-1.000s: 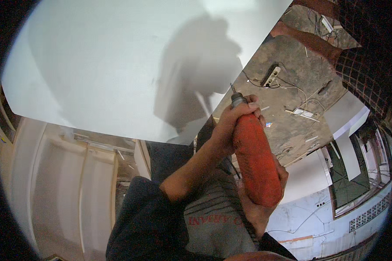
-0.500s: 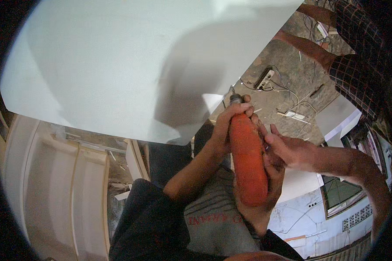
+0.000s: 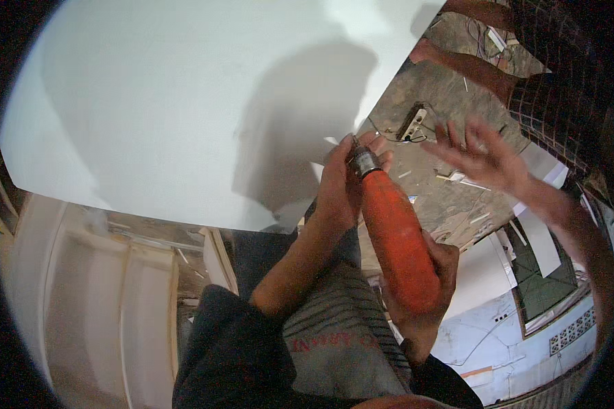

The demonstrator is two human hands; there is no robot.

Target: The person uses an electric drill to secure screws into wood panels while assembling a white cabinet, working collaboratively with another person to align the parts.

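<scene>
An orange power drill (image 3: 397, 238) with a dark metal chuck slants across the middle, its slim bit pointing up toward the white panel's corner edge. My right hand (image 3: 443, 273) wraps round the rear of the drill from the right; the handle is largely hidden. Around the chuck curls my left hand (image 3: 341, 180), its thumb beside the bit and fingertips showing beyond it. The large white panel (image 3: 164, 116) fills the upper left, with a dark shadow on it near my left hand. A co-worker's blurred hand (image 3: 481, 153), fingers spread, is in the air right of the drill.
A white power strip (image 3: 416, 121) with cables lies on the rough floor among scraps. Another person in checked cloth sits at the upper right, a bare leg (image 3: 467, 65) stretched toward the panel. Pale panelled boards (image 3: 89, 293) stand at the lower left.
The co-worker's hand has moved off the drill, up and right. My left hand has shifted from the drill's front body to the chuck. The drill's rear has swung slightly right.
</scene>
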